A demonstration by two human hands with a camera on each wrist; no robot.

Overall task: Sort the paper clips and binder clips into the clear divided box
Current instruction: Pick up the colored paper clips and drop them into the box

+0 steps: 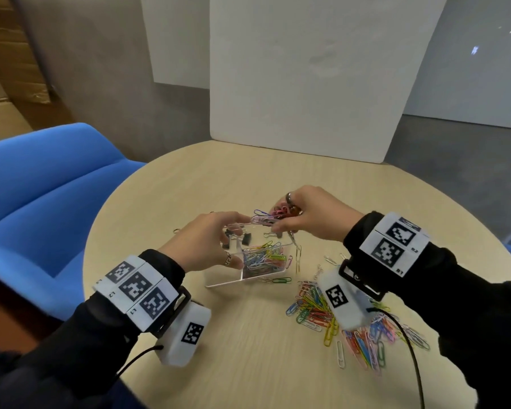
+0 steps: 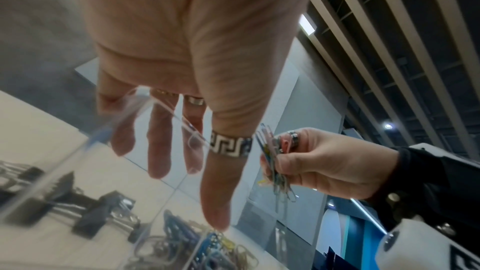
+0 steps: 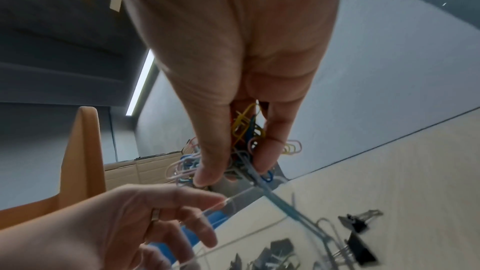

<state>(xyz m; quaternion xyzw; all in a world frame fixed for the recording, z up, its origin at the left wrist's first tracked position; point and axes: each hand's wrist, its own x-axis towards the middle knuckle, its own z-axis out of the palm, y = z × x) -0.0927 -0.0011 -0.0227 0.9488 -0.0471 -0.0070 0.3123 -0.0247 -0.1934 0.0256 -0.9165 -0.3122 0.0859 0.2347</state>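
Note:
The clear divided box (image 1: 266,275) stands mid-table on the round table. My left hand (image 1: 237,240) holds it, fingers over the far rim and thumb on the near wall. One compartment holds coloured paper clips (image 1: 266,256), the one beside it black binder clips (image 1: 245,238). Just above the box's far rim my right hand (image 1: 277,219) pinches a bunch of coloured paper clips (image 1: 265,219), also seen in the right wrist view (image 3: 244,128). A short chain of clips (image 1: 298,253) dangles from it. A loose pile of paper clips (image 1: 313,308) lies to the right.
The round wooden table (image 1: 248,364) has a white board (image 1: 307,84) standing at its far edge. A blue chair (image 1: 42,202) is close on the left. One stray clip (image 1: 176,230) lies left of the box. A cable runs from my right wrist over the loose pile.

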